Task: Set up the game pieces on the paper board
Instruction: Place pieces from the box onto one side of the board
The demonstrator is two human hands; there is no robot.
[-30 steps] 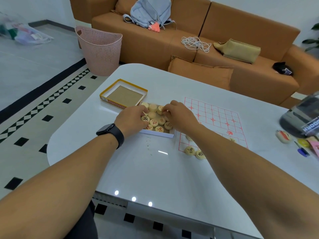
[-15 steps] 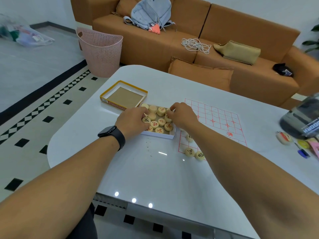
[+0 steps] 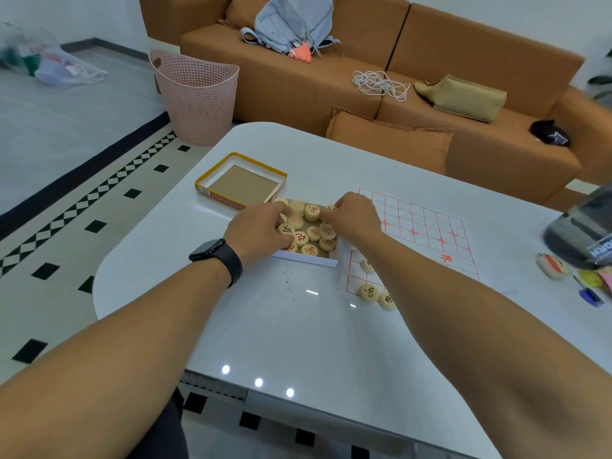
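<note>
A shallow white box [image 3: 308,260] on the table holds several round wooden game pieces [image 3: 313,232] with red or black characters. My left hand [image 3: 256,230], with a black watch on the wrist, curls its thumb and fingers round a piece at the box's left side. My right hand [image 3: 358,219] reaches in from the right, and its bent fingertips pinch a piece at the far right corner. The paper board [image 3: 425,226], white with a red grid, lies just right of the box. Three pieces [image 3: 368,292] sit at its near left corner, partly hidden by my right forearm.
The yellow-rimmed box lid [image 3: 241,182] lies upside down behind the box. A dark bag [image 3: 583,230], pens and small items [image 3: 556,266] crowd the table's right edge. A pink basket [image 3: 198,94] and an orange sofa [image 3: 430,94] stand beyond the table.
Both hands have stayed in the box and shifted slightly among the pieces. The right fingers moved toward the far right corner. The pieces on the board have not moved.
</note>
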